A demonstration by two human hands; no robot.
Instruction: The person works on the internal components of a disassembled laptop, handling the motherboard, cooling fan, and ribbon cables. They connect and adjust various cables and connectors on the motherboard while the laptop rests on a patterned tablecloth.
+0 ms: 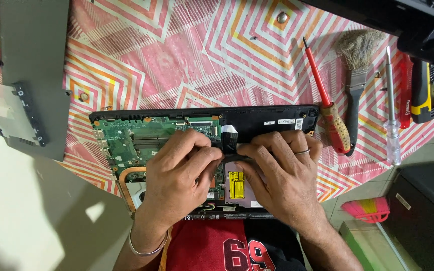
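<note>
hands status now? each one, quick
Left hand: fingers curled, pinching at a flat cable on the open laptop; actual grip hidden.
Right hand: fingers bent, pressing beside the same cable; grip cannot be told.

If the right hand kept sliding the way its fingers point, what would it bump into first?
The right hand points left and slightly up, toward the left hand. Their fingertips nearly meet over the opened laptop, so it would probably bump the left hand's fingers first, though whether they already touch is hard to tell.
</note>
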